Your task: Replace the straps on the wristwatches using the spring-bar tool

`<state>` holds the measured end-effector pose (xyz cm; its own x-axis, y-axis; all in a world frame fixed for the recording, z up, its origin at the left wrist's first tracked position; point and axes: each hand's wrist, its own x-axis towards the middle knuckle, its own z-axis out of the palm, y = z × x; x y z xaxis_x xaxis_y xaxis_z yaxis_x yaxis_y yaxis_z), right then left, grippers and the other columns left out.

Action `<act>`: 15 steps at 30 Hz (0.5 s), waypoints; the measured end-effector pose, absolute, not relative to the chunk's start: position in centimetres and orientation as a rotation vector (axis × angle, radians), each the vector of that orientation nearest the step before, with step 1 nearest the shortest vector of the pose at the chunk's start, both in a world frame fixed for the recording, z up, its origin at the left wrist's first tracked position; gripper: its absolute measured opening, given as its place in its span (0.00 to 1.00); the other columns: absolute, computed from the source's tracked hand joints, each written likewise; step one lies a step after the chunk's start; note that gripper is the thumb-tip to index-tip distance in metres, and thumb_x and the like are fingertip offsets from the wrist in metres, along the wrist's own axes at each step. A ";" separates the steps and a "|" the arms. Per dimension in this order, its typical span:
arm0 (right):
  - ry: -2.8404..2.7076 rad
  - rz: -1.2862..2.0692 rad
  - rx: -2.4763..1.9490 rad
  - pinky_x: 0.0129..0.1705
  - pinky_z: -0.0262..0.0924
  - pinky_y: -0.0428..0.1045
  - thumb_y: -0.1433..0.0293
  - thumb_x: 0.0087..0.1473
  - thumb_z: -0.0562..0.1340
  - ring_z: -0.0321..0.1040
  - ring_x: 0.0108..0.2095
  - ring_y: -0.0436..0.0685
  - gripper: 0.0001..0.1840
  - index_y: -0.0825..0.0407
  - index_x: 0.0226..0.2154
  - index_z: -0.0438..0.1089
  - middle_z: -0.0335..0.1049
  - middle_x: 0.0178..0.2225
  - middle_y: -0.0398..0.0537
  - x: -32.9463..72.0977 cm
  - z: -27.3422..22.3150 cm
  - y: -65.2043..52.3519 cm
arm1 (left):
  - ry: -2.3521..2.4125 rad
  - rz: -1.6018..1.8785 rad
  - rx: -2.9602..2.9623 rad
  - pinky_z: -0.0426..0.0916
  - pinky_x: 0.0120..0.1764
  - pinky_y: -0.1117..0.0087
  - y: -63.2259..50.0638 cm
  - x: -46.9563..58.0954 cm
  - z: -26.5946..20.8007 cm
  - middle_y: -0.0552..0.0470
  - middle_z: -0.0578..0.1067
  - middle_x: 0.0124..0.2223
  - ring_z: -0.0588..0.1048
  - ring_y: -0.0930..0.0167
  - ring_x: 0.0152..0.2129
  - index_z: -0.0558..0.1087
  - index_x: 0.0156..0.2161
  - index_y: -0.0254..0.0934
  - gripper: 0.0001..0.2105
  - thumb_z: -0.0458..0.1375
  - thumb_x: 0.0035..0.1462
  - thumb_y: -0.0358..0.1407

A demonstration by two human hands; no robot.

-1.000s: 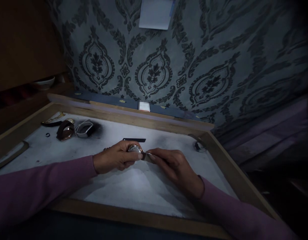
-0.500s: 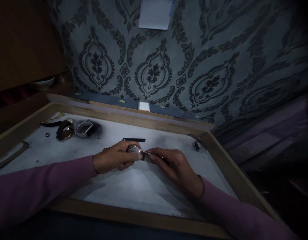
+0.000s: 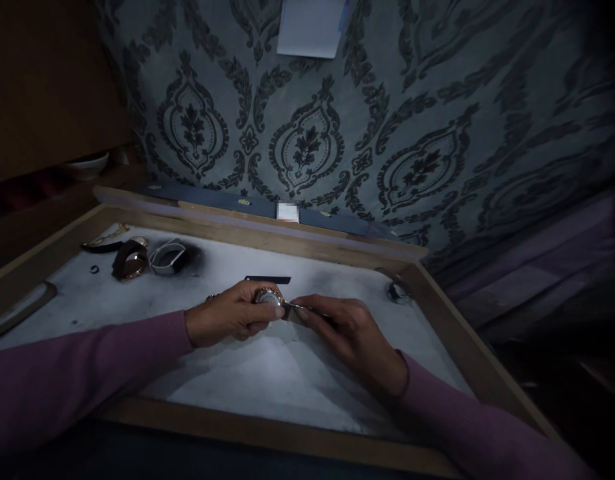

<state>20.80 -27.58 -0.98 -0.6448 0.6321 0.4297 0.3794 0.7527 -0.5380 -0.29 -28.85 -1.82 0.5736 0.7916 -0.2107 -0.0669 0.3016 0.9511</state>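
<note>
My left hand is closed around a round metal watch, with the thumb lying across the near side of its case. Between the fingers of my right hand is a thin metal tool, like tweezers or a slim blade; its exact kind is unclear. The tool's tip meets the right edge of the watch. Just beyond the watch, a flat black strip lies on the white surface. The watch's strap is mostly hidden by my left hand.
A wooden rim frames the surface. At the far left lie a brown-strapped watch, a grey-strapped watch and a gold-coloured one. A curved strap is at the left edge, another watch in the far right corner.
</note>
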 end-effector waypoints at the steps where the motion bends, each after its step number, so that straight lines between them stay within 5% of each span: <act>1: -2.333 0.534 -0.757 0.29 0.65 0.46 0.72 0.63 0.55 0.75 0.29 0.54 0.12 0.53 0.38 0.75 0.78 0.31 0.48 20.8 -1.0 -27.6 | 0.782 0.653 1.125 0.41 0.15 0.77 -28.9 -0.3 -1.8 0.64 0.57 0.17 0.49 0.81 0.13 0.64 0.33 0.36 0.09 0.59 0.56 0.38; 15: -2.382 0.549 -0.766 0.29 0.63 0.45 0.69 0.66 0.53 0.74 0.28 0.53 0.14 0.53 0.38 0.74 0.77 0.29 0.47 20.8 -1.4 -27.5 | 0.822 0.635 1.181 0.43 0.15 0.78 -28.9 -0.3 -1.7 0.64 0.57 0.17 0.50 0.81 0.12 0.62 0.32 0.37 0.11 0.59 0.55 0.40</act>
